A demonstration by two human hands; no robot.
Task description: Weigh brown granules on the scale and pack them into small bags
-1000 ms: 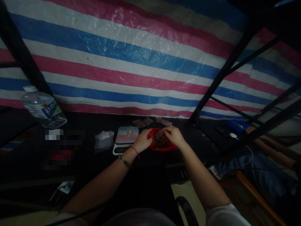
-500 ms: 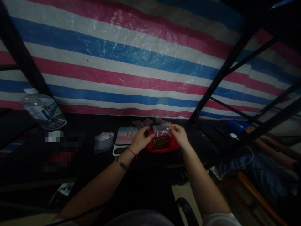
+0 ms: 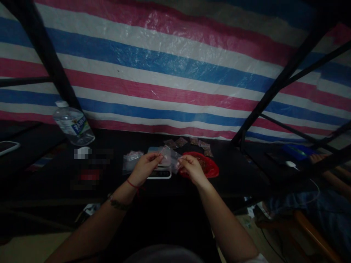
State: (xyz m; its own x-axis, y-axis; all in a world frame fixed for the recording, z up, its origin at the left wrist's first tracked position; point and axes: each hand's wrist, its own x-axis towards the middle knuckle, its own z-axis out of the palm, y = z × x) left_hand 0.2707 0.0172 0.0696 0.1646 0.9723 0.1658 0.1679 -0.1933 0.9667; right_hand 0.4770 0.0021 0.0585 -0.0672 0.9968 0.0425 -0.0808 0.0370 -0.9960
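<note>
Between my two hands a small clear plastic bag (image 3: 172, 157) is stretched over the kitchen scale (image 3: 160, 173). My left hand (image 3: 147, 166) pinches its left side, and my right hand (image 3: 192, 170) pinches its right side. Whether anything is inside the bag I cannot tell. Just right of the scale sits a red plastic-lined container (image 3: 213, 168) with brown bits in it, partly behind my right hand. A stack of clear plastic bags (image 3: 130, 162) lies left of the scale, close to my left hand. Several small filled bags (image 3: 181, 141) lie behind the scale and the container.
A large clear bottle (image 3: 75, 126) stands at the back left, with a phone (image 3: 8, 147) farther left. Black metal posts (image 3: 251, 122) frame the table before a striped sheet (image 3: 170, 84). At right, another person's hand (image 3: 318, 157) is by a blue object (image 3: 297, 151).
My hands have moved left with the plastic bag, from above the red container to over the scale. The view has shifted, so the bottle and scale appear farther right.
</note>
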